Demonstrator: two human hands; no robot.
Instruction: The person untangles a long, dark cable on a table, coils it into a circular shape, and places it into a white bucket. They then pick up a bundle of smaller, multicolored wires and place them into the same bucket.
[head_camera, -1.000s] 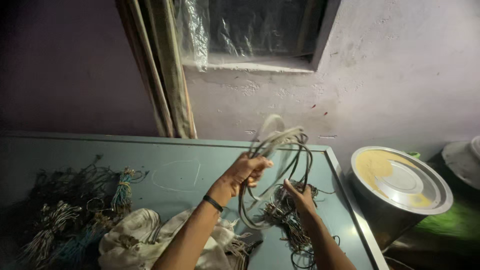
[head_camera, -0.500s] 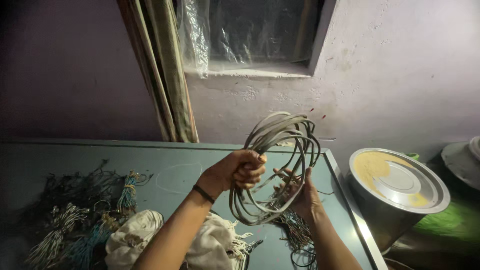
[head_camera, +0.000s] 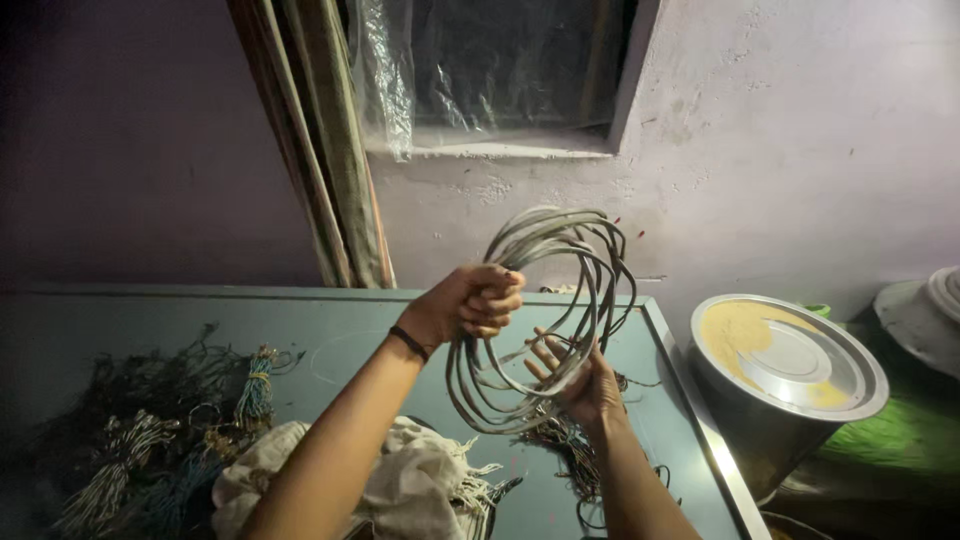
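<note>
- The left hand (head_camera: 470, 300) is clenched in a fist around one side of a coil of grey cable (head_camera: 545, 320), held up in the air above the table's right half.
- The right hand (head_camera: 580, 378) sits lower, fingers spread and open, palm pressed against the bottom loops of the coil from inside; it cradles them rather than gripping.
- The coil hangs roughly upright, several loops loosely stacked, its top rising in front of the wall.
- A dark band (head_camera: 408, 342) circles the left wrist.
- Below the coil, near the table's (head_camera: 380, 320) right edge, lies a tangle of thin wires (head_camera: 575, 455).
- A crumpled pale cloth (head_camera: 400, 485) lies at the near edge, under the left forearm.
- Towards the left end are bundles of cords (head_camera: 150, 440), some bluish, some striped; the light is dim there, so I can't be sure of their make.
- Just beside the table's right edge stands a metal pot with a lid (head_camera: 785, 360).
- A window (head_camera: 500, 70) with plastic sheeting sits in the wall behind.
</note>
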